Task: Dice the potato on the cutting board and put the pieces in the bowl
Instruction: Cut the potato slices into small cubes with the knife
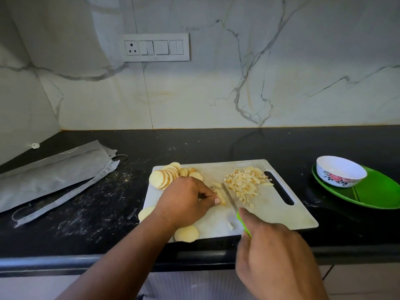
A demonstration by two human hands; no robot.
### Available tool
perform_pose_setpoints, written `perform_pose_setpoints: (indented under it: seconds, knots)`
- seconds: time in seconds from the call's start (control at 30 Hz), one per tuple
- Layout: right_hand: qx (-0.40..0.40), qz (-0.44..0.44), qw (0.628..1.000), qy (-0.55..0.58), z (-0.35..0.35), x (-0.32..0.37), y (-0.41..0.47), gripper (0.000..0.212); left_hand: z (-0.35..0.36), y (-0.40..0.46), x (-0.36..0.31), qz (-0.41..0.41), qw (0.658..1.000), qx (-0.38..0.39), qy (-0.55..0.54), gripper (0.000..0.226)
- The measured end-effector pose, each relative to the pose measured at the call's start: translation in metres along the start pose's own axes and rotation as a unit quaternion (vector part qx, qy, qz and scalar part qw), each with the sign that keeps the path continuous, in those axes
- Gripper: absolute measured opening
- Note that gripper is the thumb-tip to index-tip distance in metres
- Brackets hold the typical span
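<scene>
A white cutting board [279, 215] lies on the black counter. Round potato slices [165, 175] are fanned at its far left corner, and two more slices [186, 233] lie at its near edge. A heap of diced potato [245, 184] sits near the board's handle slot. My left hand [186, 201] pins a few potato strips [221, 197] to the board with its fingertips. My right hand [272, 254] grips a green-handled knife [230, 199], its blade resting just right of those strips. The white floral bowl [341, 172] stands at the right and looks empty.
The bowl rests on a green divided plate [376, 191] at the right of the counter. A grey fabric bag [52, 176] lies at the left. The marble wall with a switch panel [154, 47] rises behind. The counter's front edge [86, 260] runs below the board.
</scene>
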State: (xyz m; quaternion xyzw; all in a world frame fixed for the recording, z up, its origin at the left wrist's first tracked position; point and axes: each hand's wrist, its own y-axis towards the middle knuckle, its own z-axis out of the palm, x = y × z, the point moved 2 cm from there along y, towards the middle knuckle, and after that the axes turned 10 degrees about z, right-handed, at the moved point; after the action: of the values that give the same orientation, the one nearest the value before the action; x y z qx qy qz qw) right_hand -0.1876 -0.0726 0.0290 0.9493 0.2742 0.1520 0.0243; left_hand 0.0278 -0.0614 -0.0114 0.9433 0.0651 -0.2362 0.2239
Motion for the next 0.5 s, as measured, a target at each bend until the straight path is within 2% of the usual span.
perform_pose_setpoints:
  seconds: [0.1,0.23,0.4,0.5]
  knots:
    - [-0.023,-0.011,1.0,-0.001,0.01,0.012,0.015,0.059,-0.001,-0.002,0.001,-0.001,1.0,0.006,0.008,0.017]
    - [-0.017,-0.024,1.0,-0.004,0.021,0.015,0.019,0.058,-0.002,0.001,0.002,-0.025,0.999,0.002,-0.02,0.012]
    - [0.048,-0.017,0.999,-0.018,0.021,0.006,0.01,0.065,0.0,0.003,0.004,-0.045,0.998,0.004,-0.031,0.013]
    - [0.046,-0.014,0.999,-0.01,0.021,-0.004,-0.008,0.068,0.0,0.003,0.005,-0.052,0.998,0.005,-0.035,0.012]
